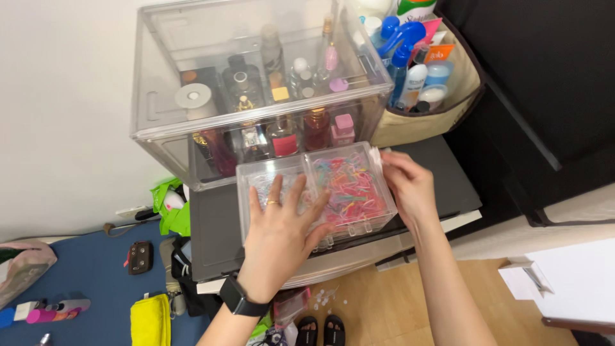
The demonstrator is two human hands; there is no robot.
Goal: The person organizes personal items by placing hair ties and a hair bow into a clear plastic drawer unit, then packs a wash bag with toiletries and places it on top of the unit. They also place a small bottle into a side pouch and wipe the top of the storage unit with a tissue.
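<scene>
Grip: left hand [279, 227] lies flat, fingers spread wide, palm down on the lid of a clear compartment box [315, 192]; it clasps nothing. Right hand [410, 189] holds the box's right edge, fingers curled at the far corner. The box sits on a dark cabinet top [214, 237], in front of a clear acrylic case [256, 83] of perfume bottles. Its right compartment is full of coloured elastic bands [349, 186].

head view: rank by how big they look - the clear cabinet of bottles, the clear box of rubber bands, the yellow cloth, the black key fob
1. clear cabinet
2. clear box of rubber bands
3. yellow cloth
4. black key fob
The cloth and fob lie lower, farther from the camera.
</scene>
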